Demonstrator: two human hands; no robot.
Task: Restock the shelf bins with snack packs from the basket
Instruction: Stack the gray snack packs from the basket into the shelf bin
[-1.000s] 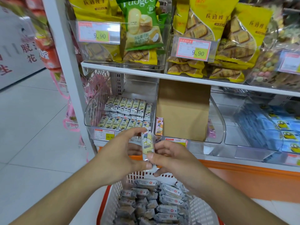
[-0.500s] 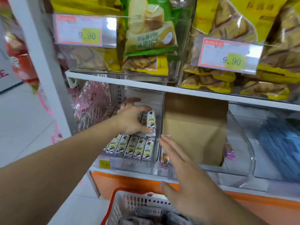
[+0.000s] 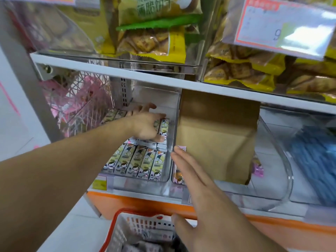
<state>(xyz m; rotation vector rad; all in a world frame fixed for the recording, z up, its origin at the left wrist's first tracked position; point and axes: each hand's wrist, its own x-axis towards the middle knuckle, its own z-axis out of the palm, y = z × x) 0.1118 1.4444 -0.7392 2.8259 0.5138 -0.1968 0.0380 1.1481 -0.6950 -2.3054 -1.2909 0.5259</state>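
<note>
Item one, the snack pack (image 3: 164, 130): a slim upright wrapper, pale cream and white with a dark cartoon figure and printed characters down its face, which we find pinched between the thumb and curled fingers of our left hand (image 3: 145, 127) at the back right of the clear shelf bin (image 3: 168, 171), touching the bin's right wall. Item two, the front row of matching packs (image 3: 138, 161): we count several standing side by side, tilted back slightly, filling the front of the same bin; more of the kind lie in a rear row partly hidden by our left arm. Item three, our right hand (image 3: 196, 193): flat, fingers straight and close together, gripping nothing, raised before the divide between this bin and the neighbouring one; whether the fingertips touch the plastic we cannot tell. Item four, the basket (image 3: 116, 226): red rim, white lattice walls, at the lower edge of view below the orange shelf base, with grey-wrapped packs blurred inside. Item five, a brown cardboard panel (image 3: 216, 135) standing upright in the adjacent bin, a pink-edged pack (image 3: 179, 177) at its front left. Item six, above the white shelf board (image 3: 163, 78): yellow bags of biscuits (image 3: 151, 40) and a blurred price label (image 3: 283, 26).
</note>
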